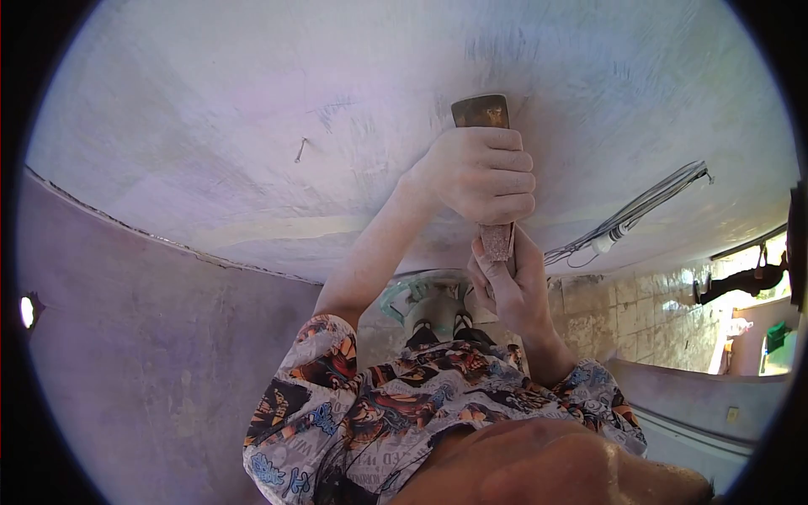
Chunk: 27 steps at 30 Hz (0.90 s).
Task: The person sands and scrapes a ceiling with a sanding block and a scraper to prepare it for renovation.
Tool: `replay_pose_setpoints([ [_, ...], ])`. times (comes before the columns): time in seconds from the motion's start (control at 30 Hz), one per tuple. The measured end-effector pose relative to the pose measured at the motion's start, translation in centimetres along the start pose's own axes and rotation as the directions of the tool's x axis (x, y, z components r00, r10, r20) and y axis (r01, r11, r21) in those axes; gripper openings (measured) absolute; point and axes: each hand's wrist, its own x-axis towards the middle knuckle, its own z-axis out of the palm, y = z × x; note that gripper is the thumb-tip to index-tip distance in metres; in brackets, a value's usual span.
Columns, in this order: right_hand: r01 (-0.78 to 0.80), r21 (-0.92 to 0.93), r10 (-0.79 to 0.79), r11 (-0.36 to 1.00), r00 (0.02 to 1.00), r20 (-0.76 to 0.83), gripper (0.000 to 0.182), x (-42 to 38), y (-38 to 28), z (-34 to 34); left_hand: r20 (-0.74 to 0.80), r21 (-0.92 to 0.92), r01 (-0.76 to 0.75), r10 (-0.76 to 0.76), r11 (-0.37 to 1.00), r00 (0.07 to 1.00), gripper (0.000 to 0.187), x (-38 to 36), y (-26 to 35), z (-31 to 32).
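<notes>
My left hand (484, 177) is wrapped around a block-like tool (481, 111), its fist covering the middle. The tool's upper end is dark and worn, with a brownish sheen. Its lower end is pale, speckled and dusty. My right hand (515, 282) is closed around that lower end, just below the left; part of its grip is hidden. The tool is up against, or very near, a pale plastered surface (370, 160) marked with scuffs and streaks; contact cannot be made out. Dust whitens both hands.
Bundled wires (656, 198) with a white fitting (608, 240) hang at the right. A small metal hook (300, 150) sticks out at left. My feet (461, 321) are by a translucent greenish support (404, 295). Far right, a person (745, 282) appears near a bright opening.
</notes>
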Motion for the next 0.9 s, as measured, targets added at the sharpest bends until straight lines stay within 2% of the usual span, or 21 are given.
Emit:
replay_pose_setpoints([
  [0.03, -0.004, -0.007, 0.004, 1.000, 1.000, -0.003, 0.012, -0.1, 0.1, -0.1, 0.017, -0.044, -0.018, 0.019, 0.999, 1.000, 0.025, 0.1, 0.0, -0.1],
  [0.13, 0.024, 0.037, -0.023, 0.999, 1.000, -0.017, 0.012, -0.1, 0.8, -0.1, -0.026, -0.026, 0.017, -0.018, 1.000, 1.000, 0.025, -0.3, 0.5, 0.6],
  [0.27, 0.020, -0.012, -0.020, 1.000, 1.000, -0.018, 0.010, 0.3, 0.2, -0.1, -0.014, -0.049, -0.003, 0.003, 0.999, 1.000, 0.024, -0.1, 0.1, 0.3],
  [0.37, 0.017, -0.006, -0.017, 1.000, 0.999, -0.028, 0.010, 0.0, 0.0, -0.2, 0.006, 0.008, -0.042, 0.042, 0.999, 0.999, 0.023, 0.3, -0.2, 0.0],
  [0.43, 0.005, 0.002, -0.005, 1.000, 1.000, -0.021, 0.010, 0.2, 0.3, -0.2, -0.004, 0.048, 0.020, -0.020, 0.999, 1.000, 0.019, -0.2, 0.5, 0.5],
  [0.57, 0.035, -0.032, -0.036, 0.999, 0.999, -0.013, 0.011, 0.8, -0.2, -0.2, -0.042, 0.021, -0.029, 0.030, 0.999, 0.999, 0.019, 0.2, -0.7, 0.2],
  [0.63, 0.049, -0.029, -0.049, 0.998, 0.999, -0.019, 0.011, 1.2, -0.4, -0.4, 0.019, 0.135, -0.054, 0.052, 0.989, 0.998, 0.018, 0.6, -1.0, -0.3],
  [0.77, -0.050, -0.032, 0.052, 0.998, 0.996, 0.068, 0.013, 1.1, 1.4, -3.5, 0.134, 0.100, 0.010, -0.024, 0.995, 0.991, 0.021, -1.2, 0.8, 1.1],
  [0.83, -0.095, -0.032, 0.097, 0.995, 0.990, 0.100, 0.014, 1.0, 3.2, -5.1, 0.219, 0.127, 0.088, -0.115, 0.988, 0.969, 0.019, -3.4, 2.5, 2.6],
  [0.9, -0.138, -0.084, 0.148, 0.987, 0.982, 0.120, 0.020, 1.1, 5.2, -6.9, 0.280, 0.134, 0.116, -0.150, 0.984, 0.948, 0.017, -5.2, 3.6, 3.9],
])
